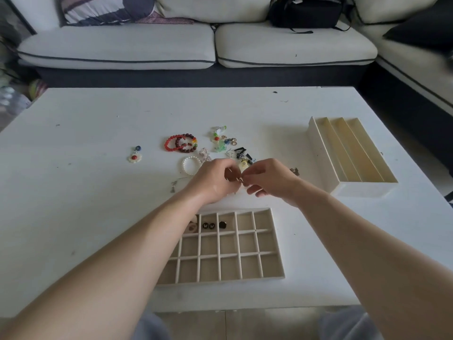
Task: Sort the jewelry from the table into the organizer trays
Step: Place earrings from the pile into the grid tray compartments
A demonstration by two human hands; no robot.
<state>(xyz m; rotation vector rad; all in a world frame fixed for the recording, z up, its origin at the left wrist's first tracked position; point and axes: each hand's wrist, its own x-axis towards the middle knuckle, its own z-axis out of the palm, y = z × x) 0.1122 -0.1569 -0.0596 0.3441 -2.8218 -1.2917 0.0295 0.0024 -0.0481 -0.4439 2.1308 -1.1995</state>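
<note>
My left hand point(214, 180) and my right hand point(268, 179) meet above the table, both pinching a small metal piece of jewelry point(235, 179) between their fingertips. Behind them lies the loose jewelry: red and dark bead bracelets point(181, 143), a pearl bracelet point(190, 166), a flower pendant point(134, 157), and a heap of earrings and charms point(229, 146). Near me sits the grid organizer tray point(269, 241); its top row holds butterfly studs point(208, 226) and a black piece point(222, 225). My left forearm hides the tray's left part.
A cream tray with long slots point(353, 155) stands at the table's right. A thin chain piece point(174, 185) lies left of my left hand. A white sofa point(196, 42) with a black bag point(305, 12) runs behind the white table point(85, 192).
</note>
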